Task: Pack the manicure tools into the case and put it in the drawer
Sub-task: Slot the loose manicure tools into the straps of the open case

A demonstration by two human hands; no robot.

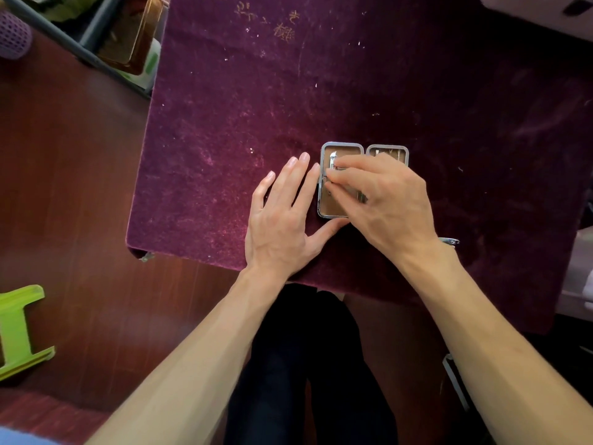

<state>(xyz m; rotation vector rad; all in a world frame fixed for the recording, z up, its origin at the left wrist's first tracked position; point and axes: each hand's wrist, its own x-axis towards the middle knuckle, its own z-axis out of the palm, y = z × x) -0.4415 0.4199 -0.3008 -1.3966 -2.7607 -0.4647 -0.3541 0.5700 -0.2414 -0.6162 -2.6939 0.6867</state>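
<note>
Purple velvet is covering the table (288, 107), and the case (340, 148) is lying open on it near the front edge, its two metal-rimmed halves side by side with tan lining showing. The left hand (282, 226) is resting flat on the cloth just beside the case, fingers straight and close together along the left rim, thumb reaching under the near corner, seemingly steadying it. The right hand (385, 200) is hovering over the left half, its fingertips (330, 178) pinching a small metal tool (333, 162) and pressing it toward the lining; which tool it is, is hard to tell. More tools seem to be sitting in the right half, mostly hidden. Another metal piece (449, 241) is lying on the cloth just past the right wrist. The tools are probably stiff, light and slick, so pinching them at the middle should be holding better than at the tips. The case looks rigid and light, likely sliding easily; gripping it by both long rims once closed seems safest.
</note>
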